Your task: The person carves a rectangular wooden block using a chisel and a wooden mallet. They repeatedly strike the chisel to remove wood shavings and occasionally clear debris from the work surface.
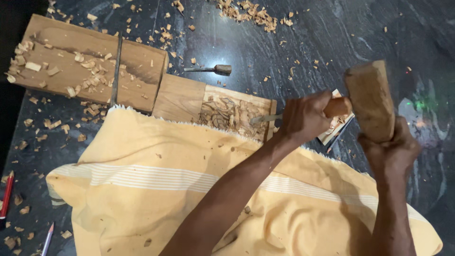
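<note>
Hiding most of the lower carved panel (235, 114) under a yellow striped cloth (156, 185), with only a strip of relief carving and a plain stretch of wood showing above the fringe; figures in the carving too fine to make out. Left hand (304, 118) closed in a full grip round the chisel (265, 117), wooden handle end poking out toward the right, narrow steel blade lying nearly flat with its tip on the carved area at the panel's right end. Right hand (389, 150) wrapped tight round the lower end of a chunky wooden mallet (370, 99), head raised just beside the chisel handle, touching or not cannot be told. Partly covered behind the left hand, a small printed picture (337, 124) and a thin pencil (339, 137), both cut off by hand and mallet. Left of the panel, a rough wooden block (90, 64) strewn with chips, a slim metal tool (116, 66) lying across it. Beyond, a spare chisel (211, 69) alone on the dark stone floor (332, 33), wood chips (249, 12) scattered about. At the left edge, a red pencil (6, 194) and another pencil (48, 237), both cropped by the frame.
</note>
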